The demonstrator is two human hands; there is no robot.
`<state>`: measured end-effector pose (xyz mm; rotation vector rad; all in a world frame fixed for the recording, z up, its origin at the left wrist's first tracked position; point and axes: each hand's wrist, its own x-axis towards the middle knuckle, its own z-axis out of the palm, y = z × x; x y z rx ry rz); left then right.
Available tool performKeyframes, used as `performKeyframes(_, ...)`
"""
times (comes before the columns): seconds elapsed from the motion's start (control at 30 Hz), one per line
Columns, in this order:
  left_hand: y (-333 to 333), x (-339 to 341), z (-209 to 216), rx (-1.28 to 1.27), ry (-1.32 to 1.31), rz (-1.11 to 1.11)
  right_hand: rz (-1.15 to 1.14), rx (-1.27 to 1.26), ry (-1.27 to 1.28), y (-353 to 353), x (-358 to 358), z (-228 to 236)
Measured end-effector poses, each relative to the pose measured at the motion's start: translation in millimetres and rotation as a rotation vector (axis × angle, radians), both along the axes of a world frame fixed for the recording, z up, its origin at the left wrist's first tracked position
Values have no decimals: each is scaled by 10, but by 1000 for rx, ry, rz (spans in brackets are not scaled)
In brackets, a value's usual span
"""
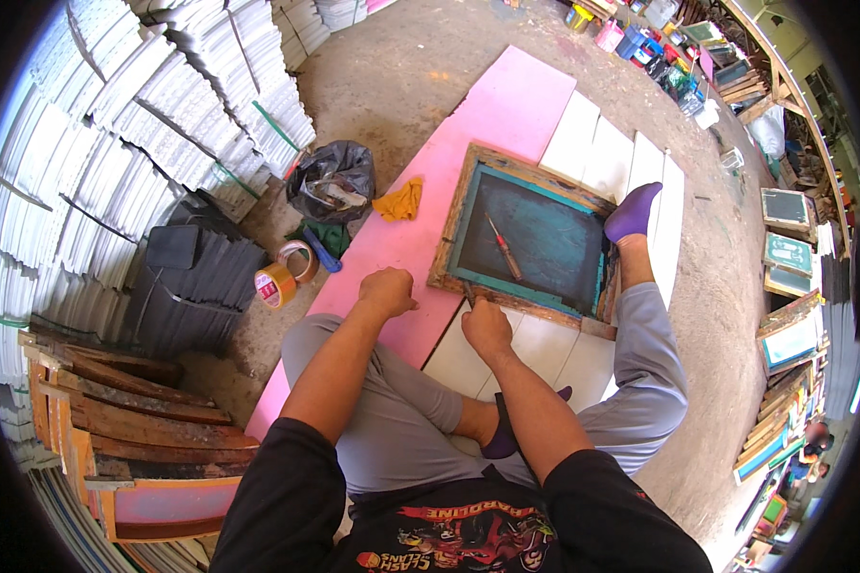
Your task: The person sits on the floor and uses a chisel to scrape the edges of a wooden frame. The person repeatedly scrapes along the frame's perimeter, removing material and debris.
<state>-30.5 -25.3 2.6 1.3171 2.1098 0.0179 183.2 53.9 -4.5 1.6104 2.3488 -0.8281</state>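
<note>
In the head view, the left hand (pixel 389 291) is curled over the pink board (pixel 508 93); whether anything is held cannot be told. A slim dark tool (pixel 468 292) is gripped in the right hand (pixel 487 328) at the near edge of the wooden frame (pixel 449 224), which is laid across pink and white boards (pixel 583 143). Its mesh (pixel 549 224) is crossed by a screwdriver (pixel 505 250); its right side is touched by a foot (pixel 634 216).

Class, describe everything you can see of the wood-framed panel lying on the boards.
The wood-framed panel is rectangular, its brown frame worn and stained. Inside, a teal border surrounds a dark, smeared sheet. It lies flat across a pink board and white boards. A red-handled screwdriver rests on the sheet. A purple-socked foot appears to brace its right side; the right hand holds a dark tool at its near edge, contact unclear.
</note>
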Motion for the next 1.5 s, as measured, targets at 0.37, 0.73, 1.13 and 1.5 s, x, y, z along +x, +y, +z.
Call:
performKeyframes(0.37,-6,-1,53,-49,-26,26,-12,14,23,-42,16,-129)
performKeyframes(0.73,-24,-39,-72,34,-32,41,-23,2,82,-62,146,-331)
performKeyframes(1.13,-56,-174,-140,69,-752,325,160,-642,576,-363,-128,-409)
performKeyframes(1.5,-122,-316,-297,270,-1005,560,-350,-1297,795,-310,-331,-118)
